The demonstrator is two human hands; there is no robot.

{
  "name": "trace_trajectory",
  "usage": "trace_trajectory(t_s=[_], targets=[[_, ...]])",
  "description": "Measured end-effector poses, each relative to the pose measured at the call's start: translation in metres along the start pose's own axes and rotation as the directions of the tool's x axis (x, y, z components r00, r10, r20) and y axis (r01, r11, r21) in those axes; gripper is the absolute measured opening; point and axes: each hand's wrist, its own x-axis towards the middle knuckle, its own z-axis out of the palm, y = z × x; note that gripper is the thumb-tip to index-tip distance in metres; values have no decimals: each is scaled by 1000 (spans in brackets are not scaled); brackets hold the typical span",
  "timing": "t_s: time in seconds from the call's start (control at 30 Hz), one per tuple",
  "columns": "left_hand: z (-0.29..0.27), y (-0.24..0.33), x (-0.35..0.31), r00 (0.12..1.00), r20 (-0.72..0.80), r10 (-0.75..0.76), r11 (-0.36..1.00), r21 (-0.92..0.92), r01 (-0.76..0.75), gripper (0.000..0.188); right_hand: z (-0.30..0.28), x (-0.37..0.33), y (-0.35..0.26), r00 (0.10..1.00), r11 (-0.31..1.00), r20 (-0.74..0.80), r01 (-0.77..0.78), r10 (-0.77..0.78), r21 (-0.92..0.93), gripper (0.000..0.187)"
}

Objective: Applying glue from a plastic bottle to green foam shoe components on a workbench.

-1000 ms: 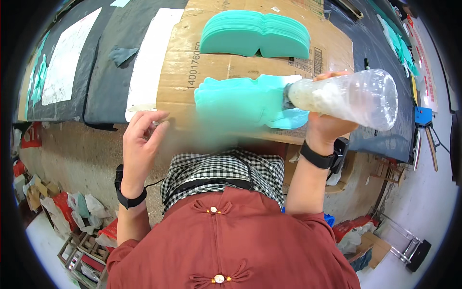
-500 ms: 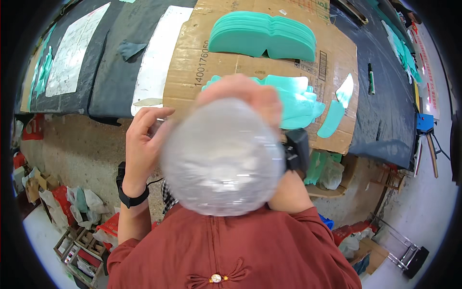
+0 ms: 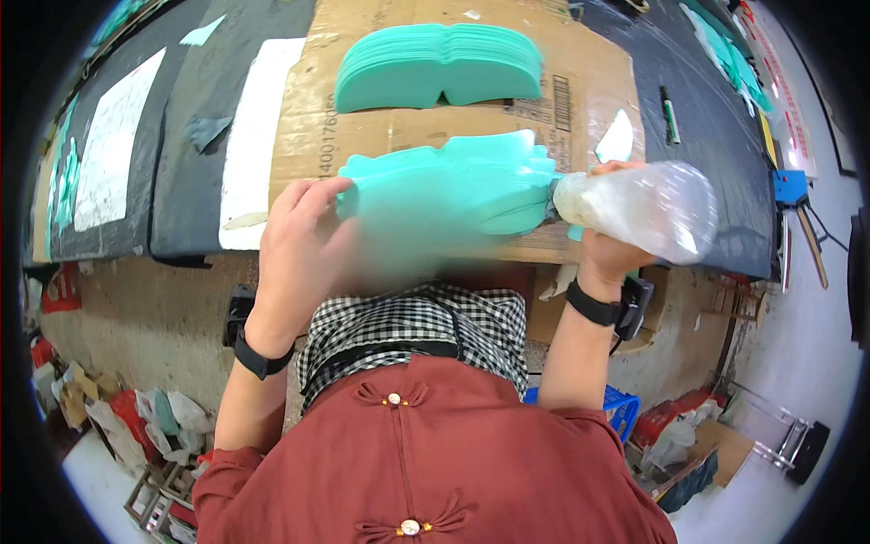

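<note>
Our right hand [image 3: 609, 251] grips the slippery-looking plastic bottle [image 3: 651, 212], best held near its neck, at three o'clock from the fanned green sheets [image 3: 435, 172]; our left hand [image 3: 301, 240] is loosely spread.

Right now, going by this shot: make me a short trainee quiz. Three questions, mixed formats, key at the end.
1. Multiple choice: what is the right hand holding?
A) a pair of scissors
B) a clear bottle
C) a paintbrush

2. True or false: the loose green pieces lie farther up the picture than the neat green stack.

3. Fill in: the pen lies on the dark surface to the ____ of the cardboard.

Key:
1. B.
2. False: the neat green stack is higher in the picture, the loose green pieces below it.
3. Right.
</note>
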Motion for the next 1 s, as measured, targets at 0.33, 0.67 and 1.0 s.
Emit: trace_trajectory(t_s=[0.33, 0.67, 1.0], targets=[[7, 17, 2, 999, -10, -50, 993, 111, 51, 38, -15, 9, 6, 969, 859, -180, -56, 169, 509, 30], [17, 30, 6, 994, -35, -107, 979, 168, 112, 40, 1, 10, 13, 990, 972, -55, -115, 129, 205, 53], [22, 39, 14, 992, -63, -109, 977, 176, 118, 28, -12, 0, 8, 985, 930, 126, -152, 115, 336, 42]])
